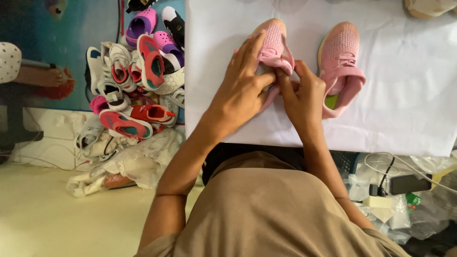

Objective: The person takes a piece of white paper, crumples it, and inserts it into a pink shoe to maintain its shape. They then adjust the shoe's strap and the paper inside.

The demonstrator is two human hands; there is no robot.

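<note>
Two hands: I see both of mine on one pink shoe [272,40], at about 12 o'clock from my body.
Left fingers: my left hand [243,85] lies over the shoe's opening, fingers long and nearly flat, thumb tucked toward the strap; it presses rather than pinches, which I judge keeps the shoe from sliding on the cloth.
Right fingers: my right hand [302,95] is curled, thumb and forefinger closed on the pink strap [285,62] by the tongue; the other fingers are folded under and I cannot tell what they touch.
Shoe in hand: toe pointing to 12 o'clock, sole down, on the white table cover [409,95].
Second pink shoe [340,62]: at 1 o'clock, just beside my right hand, untouched, strap flap hanging open toward me.
Shoe pile [135,76]: at 10 o'clock on the floor, mixed colours, well apart.
Charger and cables [381,190]: at 4 o'clock, below the table edge.
</note>
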